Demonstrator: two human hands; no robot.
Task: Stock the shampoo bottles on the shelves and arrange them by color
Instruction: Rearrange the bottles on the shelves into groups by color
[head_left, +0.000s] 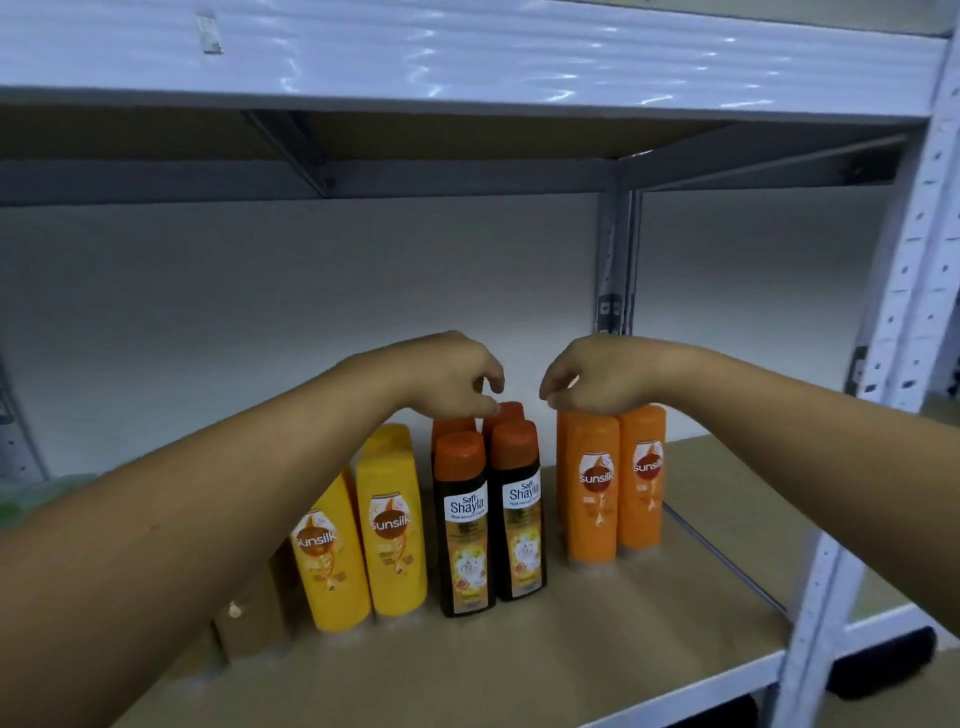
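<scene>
Pale wall behind shelf (623, 623). Grouped by color, two deep, toward back edge: yellow bottles (395, 530) leftward, dark bottles (467, 525) mid, orange bottles (595, 499) rightward; all capped, contents unseen. Left hand (447, 371) curled at a rear dark cap, right hand (602, 371) curled over rear orange tops; grip undeterminable. Judged largely sorted, with front and right corner left to stock.

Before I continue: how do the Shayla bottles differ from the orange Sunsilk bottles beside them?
The Shayla bottles have dark bodies under orange caps; the orange Sunsilk bottles are orange all over. Shayla wears a tall white-topped label, Sunsilk a round brown logo. Shayla's tops are rounded, Sunsilk's flatter. Both groups stand upright, two abreast, labels facing out.
</scene>
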